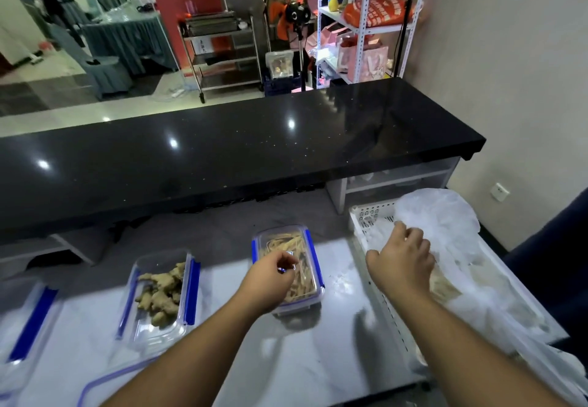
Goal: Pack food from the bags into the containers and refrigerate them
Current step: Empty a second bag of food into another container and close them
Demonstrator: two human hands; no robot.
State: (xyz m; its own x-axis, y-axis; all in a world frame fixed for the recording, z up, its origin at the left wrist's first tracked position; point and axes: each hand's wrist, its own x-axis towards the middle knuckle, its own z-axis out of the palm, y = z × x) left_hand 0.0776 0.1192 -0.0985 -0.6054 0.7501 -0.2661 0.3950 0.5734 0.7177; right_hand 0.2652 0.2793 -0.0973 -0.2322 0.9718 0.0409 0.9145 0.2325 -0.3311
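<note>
Nearest, a loose lid (105, 378) with blue rim lies at the table's (318, 359) front edge. My left hand (270, 276) hovers over the centre container (288, 266), fingers curled as if pinching strands; whether it actually holds any, I cannot tell. Container sits mid-table, part filled with pale dry strips (299, 282), which look light, brittle, apt to snap; best gathered in loose bunches. Left of it, an open container of ginger (160, 292): knobbly, firm, easy to grip. My right hand (401, 260) rests on the plastic bag (445, 222) in the white crate (369, 216), fingers bent into the film. Bag is thin, slippery, floppy. Beyond, a black counter (254, 149).
</note>
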